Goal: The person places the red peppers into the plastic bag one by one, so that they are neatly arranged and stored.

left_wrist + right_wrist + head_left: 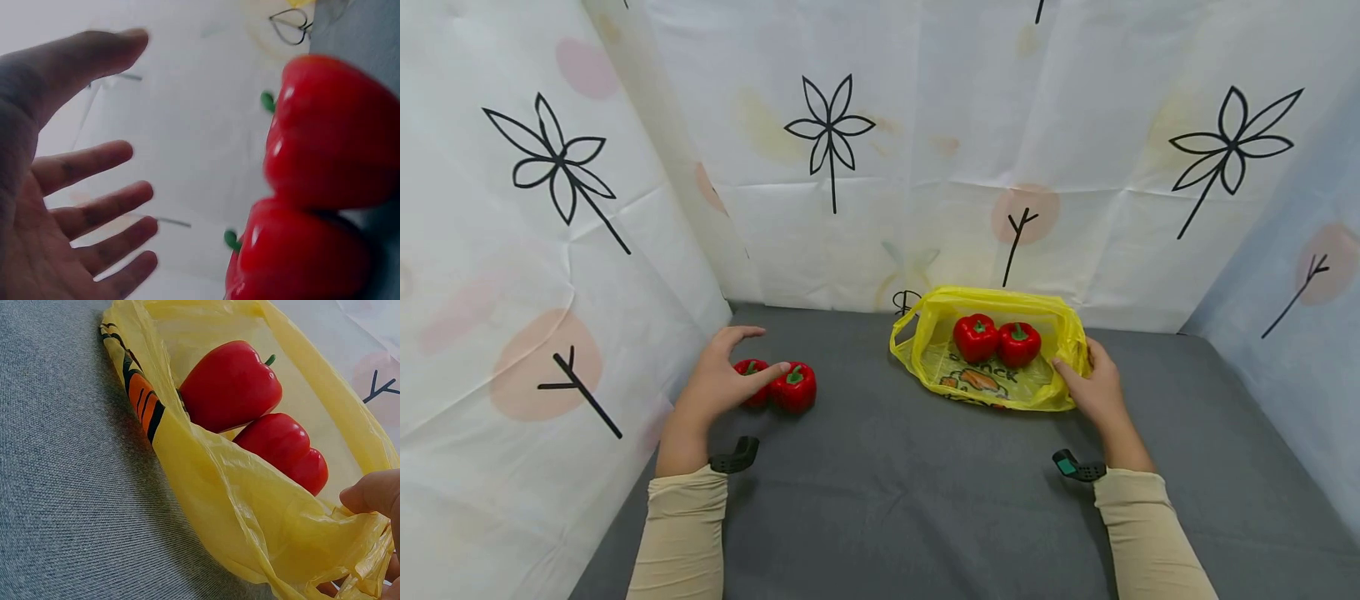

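Two red bell peppers with green stems lie inside a yellow plastic bag (pixel 917 354) at the right of centre; one is the left pepper (pixel 975 338), beside it the right pepper (pixel 1019 345). My right hand (pixel 1097 383) pinches the bag's right edge between thumb and fingers, keeping its mouth spread. At the left, two more red bell peppers stand side by side on the table, the nearer one (pixel 793 389) and its partly hidden neighbour (pixel 751 367). Above them my left hand (pixel 718 375) hovers with thumb and fingers spread; in the left wrist view nothing lies between them.
Dark grey cloth covers the table (pixel 880 500). A white patterned curtain (pixel 887 250) rises along the back, with similar cloth panels at the left and right. Each wrist carries a black strap camera, the left one (pixel 737 454) close over the table.
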A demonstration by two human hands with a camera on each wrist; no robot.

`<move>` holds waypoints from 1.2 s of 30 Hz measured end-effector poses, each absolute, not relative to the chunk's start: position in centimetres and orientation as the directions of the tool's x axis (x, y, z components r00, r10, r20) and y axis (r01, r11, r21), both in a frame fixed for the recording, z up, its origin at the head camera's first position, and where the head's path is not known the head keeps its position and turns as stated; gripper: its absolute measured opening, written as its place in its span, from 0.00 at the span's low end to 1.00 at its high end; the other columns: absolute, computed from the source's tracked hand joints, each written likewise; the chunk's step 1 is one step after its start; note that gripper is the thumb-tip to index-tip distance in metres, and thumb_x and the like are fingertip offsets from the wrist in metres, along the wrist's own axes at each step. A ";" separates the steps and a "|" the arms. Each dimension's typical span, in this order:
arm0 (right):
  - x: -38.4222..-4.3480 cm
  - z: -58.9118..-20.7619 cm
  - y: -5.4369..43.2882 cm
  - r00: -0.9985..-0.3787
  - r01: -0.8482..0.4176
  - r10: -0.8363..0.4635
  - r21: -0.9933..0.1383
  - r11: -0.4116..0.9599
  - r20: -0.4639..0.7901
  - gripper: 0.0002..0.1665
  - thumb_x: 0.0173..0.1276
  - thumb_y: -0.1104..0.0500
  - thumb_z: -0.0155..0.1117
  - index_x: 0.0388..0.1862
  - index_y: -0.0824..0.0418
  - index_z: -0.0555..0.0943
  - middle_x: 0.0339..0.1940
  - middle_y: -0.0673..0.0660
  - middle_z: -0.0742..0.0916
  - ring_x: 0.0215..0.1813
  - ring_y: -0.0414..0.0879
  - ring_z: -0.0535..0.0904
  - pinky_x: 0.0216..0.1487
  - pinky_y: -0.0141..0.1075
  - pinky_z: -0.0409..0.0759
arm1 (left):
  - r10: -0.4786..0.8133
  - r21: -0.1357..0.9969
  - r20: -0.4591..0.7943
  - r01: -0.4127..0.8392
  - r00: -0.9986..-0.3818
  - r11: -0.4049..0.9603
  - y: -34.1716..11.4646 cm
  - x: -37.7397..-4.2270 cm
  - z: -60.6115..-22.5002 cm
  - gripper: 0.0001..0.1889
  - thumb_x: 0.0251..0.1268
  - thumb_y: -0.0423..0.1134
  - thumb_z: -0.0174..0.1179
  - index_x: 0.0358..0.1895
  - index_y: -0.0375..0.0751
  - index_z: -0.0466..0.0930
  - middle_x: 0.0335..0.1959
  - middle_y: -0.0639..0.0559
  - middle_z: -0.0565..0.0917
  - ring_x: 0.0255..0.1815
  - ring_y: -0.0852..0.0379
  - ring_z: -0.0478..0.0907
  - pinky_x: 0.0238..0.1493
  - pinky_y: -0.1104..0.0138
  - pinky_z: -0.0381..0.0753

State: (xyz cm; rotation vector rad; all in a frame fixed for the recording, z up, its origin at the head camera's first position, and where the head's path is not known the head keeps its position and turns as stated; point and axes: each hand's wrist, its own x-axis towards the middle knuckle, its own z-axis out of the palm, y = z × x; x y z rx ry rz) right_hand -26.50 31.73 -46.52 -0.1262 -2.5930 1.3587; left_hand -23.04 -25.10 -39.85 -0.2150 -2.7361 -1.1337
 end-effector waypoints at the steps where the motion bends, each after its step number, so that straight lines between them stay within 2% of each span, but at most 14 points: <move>1: -26.5 -46.5 31.7 -0.974 -0.020 0.176 -0.820 0.572 0.146 0.45 0.81 0.51 0.62 0.84 0.71 0.56 0.79 0.77 0.69 0.75 0.70 0.69 0.74 0.65 0.70 | 0.074 0.690 0.192 0.188 -0.979 0.699 -25.5 -23.0 -39.9 0.39 0.64 0.58 0.75 0.73 0.44 0.74 0.74 0.41 0.73 0.78 0.37 0.65 0.73 0.35 0.69; 4: -26.5 -46.6 31.7 -0.973 -0.016 0.181 -0.820 0.573 0.146 0.44 0.81 0.51 0.62 0.84 0.71 0.57 0.79 0.77 0.70 0.75 0.70 0.69 0.75 0.65 0.69 | 0.100 0.697 0.137 0.167 -0.986 0.697 -26.6 -22.9 -40.1 0.42 0.64 0.56 0.75 0.77 0.42 0.70 0.76 0.38 0.71 0.78 0.34 0.64 0.74 0.34 0.68; 13: -26.5 -46.6 31.7 -0.974 -0.013 0.177 -0.820 0.572 0.138 0.44 0.81 0.51 0.62 0.84 0.70 0.57 0.79 0.76 0.70 0.74 0.71 0.70 0.73 0.65 0.71 | 0.098 0.725 -0.025 0.049 -0.995 0.687 -29.4 -22.5 -40.7 0.52 0.61 0.54 0.78 0.82 0.41 0.59 0.81 0.34 0.63 0.80 0.27 0.60 0.70 0.34 0.76; 19: -26.5 -46.6 31.6 -0.975 -0.005 0.178 -0.821 0.571 0.130 0.44 0.81 0.51 0.61 0.84 0.70 0.56 0.79 0.76 0.70 0.74 0.70 0.70 0.74 0.65 0.71 | 0.137 0.734 -0.070 0.042 -0.988 0.678 -30.0 -22.7 -41.3 0.53 0.59 0.52 0.79 0.82 0.39 0.59 0.80 0.32 0.66 0.78 0.27 0.65 0.67 0.37 0.80; 23: -26.5 -46.5 31.6 -0.976 0.005 0.181 -0.818 0.575 0.121 0.45 0.82 0.50 0.61 0.84 0.70 0.56 0.79 0.76 0.69 0.74 0.70 0.69 0.74 0.65 0.70 | 0.139 0.735 -0.108 0.015 -0.984 0.677 -29.8 -23.0 -41.7 0.53 0.58 0.52 0.80 0.82 0.39 0.59 0.79 0.31 0.67 0.78 0.27 0.65 0.64 0.39 0.83; 36: -26.5 -46.6 31.6 -0.974 -0.019 0.174 -0.815 0.579 0.147 0.43 0.81 0.51 0.62 0.84 0.70 0.59 0.78 0.76 0.71 0.72 0.70 0.72 0.71 0.64 0.72 | 0.127 0.738 -0.138 -0.016 -0.982 0.674 -29.7 -24.0 -43.2 0.54 0.58 0.48 0.80 0.83 0.37 0.57 0.77 0.27 0.69 0.76 0.27 0.67 0.63 0.40 0.84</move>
